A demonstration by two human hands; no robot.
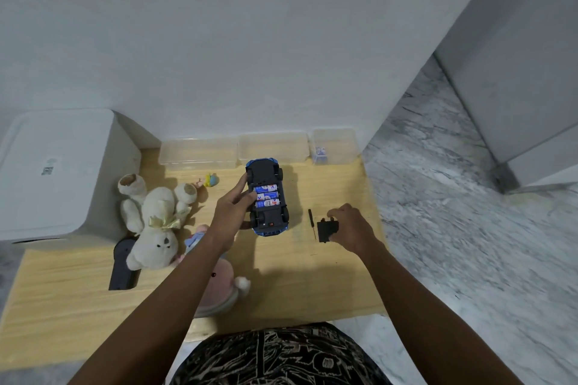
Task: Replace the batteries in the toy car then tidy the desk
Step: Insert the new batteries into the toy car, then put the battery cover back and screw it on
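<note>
Hands point(231, 209) above desk point(78, 300) edge

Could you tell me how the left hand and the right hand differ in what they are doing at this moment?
The left hand holds the upturned blue toy car, fingertips at its batteries; the right hand grips the black battery cover beside the screwdriver. Both hands are above the desk.

Three batteries point(266, 196), three clear tubs point(272, 147), one toy car point(266, 172)

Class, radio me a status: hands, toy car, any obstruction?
Left hand steadies upturned toy car, three batteries seated. Right hand grips battery cover. Screwdriver beside it; nothing blocking.
</note>
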